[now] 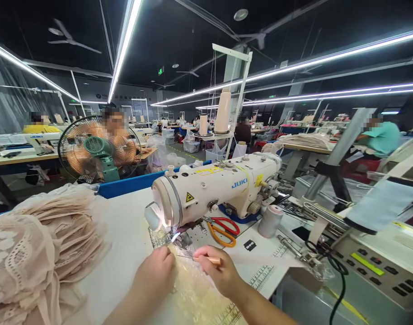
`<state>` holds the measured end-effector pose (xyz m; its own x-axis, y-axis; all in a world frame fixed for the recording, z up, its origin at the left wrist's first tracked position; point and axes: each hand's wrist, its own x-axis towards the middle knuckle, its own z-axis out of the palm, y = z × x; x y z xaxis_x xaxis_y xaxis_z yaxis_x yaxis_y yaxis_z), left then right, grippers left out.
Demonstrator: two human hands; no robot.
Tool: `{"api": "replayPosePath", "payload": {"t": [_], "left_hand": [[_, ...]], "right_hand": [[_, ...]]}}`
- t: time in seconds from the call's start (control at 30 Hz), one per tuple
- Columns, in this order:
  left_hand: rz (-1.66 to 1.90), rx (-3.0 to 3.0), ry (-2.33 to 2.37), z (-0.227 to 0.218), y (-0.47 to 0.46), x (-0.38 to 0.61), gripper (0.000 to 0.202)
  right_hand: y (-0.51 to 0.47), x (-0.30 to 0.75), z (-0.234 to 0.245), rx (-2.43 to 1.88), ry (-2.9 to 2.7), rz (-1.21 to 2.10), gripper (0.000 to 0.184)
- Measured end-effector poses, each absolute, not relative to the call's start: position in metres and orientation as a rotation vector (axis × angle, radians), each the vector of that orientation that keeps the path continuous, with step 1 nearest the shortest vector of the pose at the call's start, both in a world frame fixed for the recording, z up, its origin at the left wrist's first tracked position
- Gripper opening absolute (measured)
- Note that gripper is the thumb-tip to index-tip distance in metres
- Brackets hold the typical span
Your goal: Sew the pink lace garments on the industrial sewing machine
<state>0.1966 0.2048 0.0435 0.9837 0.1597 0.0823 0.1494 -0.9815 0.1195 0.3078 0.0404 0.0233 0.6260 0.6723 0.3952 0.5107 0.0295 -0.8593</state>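
Observation:
My right hand [225,274] is closed round a slim tool with a wooden handle [215,261], which looks like an awl. Its thin metal shaft points left, toward my left hand [157,271]. The left fingers are pressed together beside the presser foot; what they pinch is hidden. Under both hands lies a pale yellowish, shiny sheet [194,277], resting on the machine table. Just beyond is the white sewing machine [206,189], its lamp lit over the needle area. A strip of sheer pale tape [267,260] runs right from near my right hand.
Lace-trimmed beige pieces [67,234] are heaped at left. Scissors with red and orange handles [223,232], a black blade [250,245] and a grey thread cone [270,221] lie right of the needle. A tape feeder [376,253] stands at right, a large fan [100,146] behind.

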Motion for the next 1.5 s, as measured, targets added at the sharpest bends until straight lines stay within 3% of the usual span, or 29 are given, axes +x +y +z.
{"api": "replayPosePath", "payload": {"t": [0.67, 0.97, 1.5], "left_hand": [[0.0, 3.035, 0.216, 0.046, 0.2, 0.196, 0.027], [0.229, 3.046, 0.044, 0.027, 0.206, 0.201, 0.025], [0.458, 2.99, -0.135, 0.01, 0.209, 0.201, 0.034]], "right_hand": [[0.037, 0.306, 0.025, -1.582, -0.904, 0.102, 0.026], [0.039, 0.303, 0.027, -1.759, -1.213, -0.095, 0.019], [0.05, 0.291, 0.012, -2.064, -1.456, -0.288, 0.034]]}}
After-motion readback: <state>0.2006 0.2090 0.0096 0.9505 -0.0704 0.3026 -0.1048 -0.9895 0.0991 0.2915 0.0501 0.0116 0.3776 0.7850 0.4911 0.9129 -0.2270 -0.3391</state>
